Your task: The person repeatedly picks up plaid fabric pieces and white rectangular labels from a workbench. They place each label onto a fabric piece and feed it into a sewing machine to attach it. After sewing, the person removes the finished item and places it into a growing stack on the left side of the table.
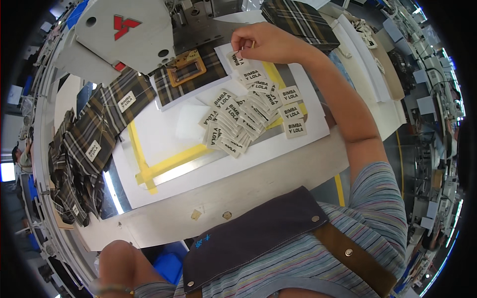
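My right hand [268, 43] reaches across the work table, its fingers pinched at a white label [237, 60] with dark lettering. A thin yellowish bit shows between the fingers, too small to name. Below the hand lies a loose heap of similar labels [233, 119], with several more set in a row at its right. Left of the hand, a brown frame-shaped clamp [187, 68] of a sewing machine [119, 39] rests on plaid fabric [213, 62]. My left arm [119, 263] is bent at the lower left, its hand outside the picture.
A long plaid strip [92, 134] with labels on it trails off the table's left side. Folded plaid pieces [300, 25] are stacked at the back right. Yellow tape [179, 161] edges the white work surface [164, 134]. Small scraps [196, 214] lie near the front edge.
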The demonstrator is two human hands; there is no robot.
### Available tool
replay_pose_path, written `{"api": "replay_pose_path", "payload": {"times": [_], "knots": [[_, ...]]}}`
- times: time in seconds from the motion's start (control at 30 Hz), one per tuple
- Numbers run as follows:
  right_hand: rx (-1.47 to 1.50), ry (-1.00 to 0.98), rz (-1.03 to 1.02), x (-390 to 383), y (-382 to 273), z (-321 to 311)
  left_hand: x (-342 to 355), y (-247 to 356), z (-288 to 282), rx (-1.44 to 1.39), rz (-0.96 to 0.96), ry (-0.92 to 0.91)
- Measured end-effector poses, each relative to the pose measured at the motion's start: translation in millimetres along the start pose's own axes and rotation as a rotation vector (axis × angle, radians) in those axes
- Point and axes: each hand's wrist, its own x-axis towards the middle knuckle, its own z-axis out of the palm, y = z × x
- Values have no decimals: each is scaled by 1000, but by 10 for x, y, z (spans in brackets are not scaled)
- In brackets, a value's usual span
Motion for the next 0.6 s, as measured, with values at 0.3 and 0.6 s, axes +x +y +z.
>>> {"api": "replay_pose_path", "payload": {"times": [0.3, 0.6], "knots": [[469, -103, 61, 621, -102, 198, -1175, 969, 526, -622, -417, -185], [641, 34, 171, 629, -10, 572, -2398, 1497, 725, -700, -1326, -921]]}}
